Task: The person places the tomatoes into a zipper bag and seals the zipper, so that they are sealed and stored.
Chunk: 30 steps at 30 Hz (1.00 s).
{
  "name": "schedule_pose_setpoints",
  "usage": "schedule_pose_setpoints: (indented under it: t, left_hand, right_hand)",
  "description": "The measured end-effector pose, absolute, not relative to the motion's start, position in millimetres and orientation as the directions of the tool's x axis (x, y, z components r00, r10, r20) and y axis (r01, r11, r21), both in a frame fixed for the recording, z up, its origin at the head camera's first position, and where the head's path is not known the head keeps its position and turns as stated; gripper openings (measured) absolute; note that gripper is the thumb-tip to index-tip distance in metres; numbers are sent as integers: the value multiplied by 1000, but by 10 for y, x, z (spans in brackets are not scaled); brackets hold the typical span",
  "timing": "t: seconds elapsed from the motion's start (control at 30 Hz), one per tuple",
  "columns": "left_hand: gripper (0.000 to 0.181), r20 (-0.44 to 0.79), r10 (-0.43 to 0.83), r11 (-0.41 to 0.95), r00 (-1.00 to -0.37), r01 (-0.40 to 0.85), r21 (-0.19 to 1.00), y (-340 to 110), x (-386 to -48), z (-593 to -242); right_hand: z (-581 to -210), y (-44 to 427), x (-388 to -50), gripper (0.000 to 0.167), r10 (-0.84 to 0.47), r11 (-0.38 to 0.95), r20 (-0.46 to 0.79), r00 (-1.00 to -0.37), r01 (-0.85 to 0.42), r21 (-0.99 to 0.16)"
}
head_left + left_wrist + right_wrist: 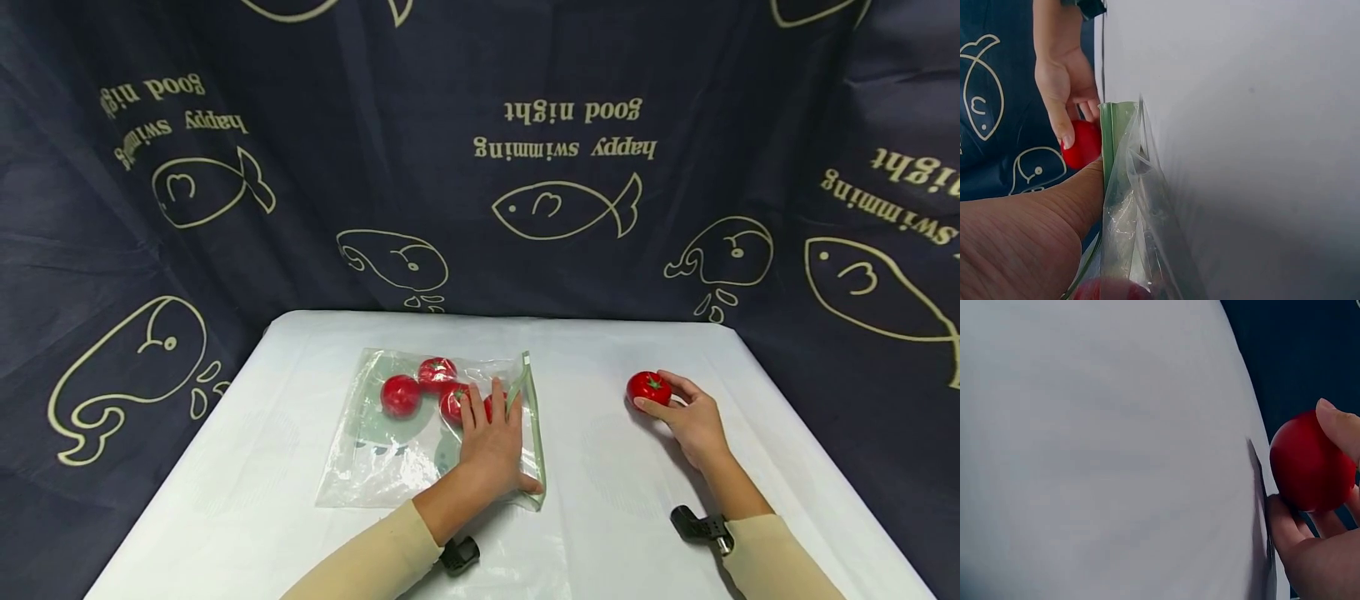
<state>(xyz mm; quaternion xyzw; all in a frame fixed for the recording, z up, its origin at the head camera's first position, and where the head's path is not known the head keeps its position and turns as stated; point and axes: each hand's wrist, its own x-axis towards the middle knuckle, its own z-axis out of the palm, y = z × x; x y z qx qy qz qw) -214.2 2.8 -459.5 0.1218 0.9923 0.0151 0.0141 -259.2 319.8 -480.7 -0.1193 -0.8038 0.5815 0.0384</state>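
Observation:
A clear zip bag (352, 479) with a green closure strip (538, 450) lies flat on the table, its strip toward the right. Several red tomatoes (401, 396) are inside it. My left hand (491, 454) rests on the strip side of the bag with fingers spread and fairly straight, the thumb by the strip's near end. One bagged tomato is partly hidden under those fingers. To the right, my right hand (697, 421) grips a single red tomato (647, 387) between thumb and fingers. In the right wrist view this tomato (1310, 462) appears smooth and round.
The white table (600, 542) has a dark blue cloth (570, 275) with fish and whale drawings behind it and at both sides. Small black devices (693, 525) are on both wrists. Between the bag and my right hand shows bare white tabletop.

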Motion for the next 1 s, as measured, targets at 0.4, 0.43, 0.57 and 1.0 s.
schedule_pose_setpoints:
  t: [0.4, 0.43, 0.57, 1.0]
  left_hand:
    - [144, -2, 246, 969, -969, 245, 24, 25, -2123, -4592]
    - [144, -3, 246, 969, -969, 246, 23, 23, -2124, -4594]
    - [144, -3, 247, 969, -969, 247, 29, 21, -2127, -4600]
    - [146, -20, 241, 970, -970, 240, 46, 12, -2142, -4598]
  right_hand:
    - [-4805, 3056, -2478, 86, 135, 321, -44, -990, 85, -943]
    - [-4804, 3043, -2471, 86, 132, 323, -47, -990, 88, -942]
    - [-4799, 2989, -2441, 83, 102, 319, -51, -993, 81, -944]
    - [-4822, 2782, -2367, 77, -12, 292, -39, -999, 34, -956]
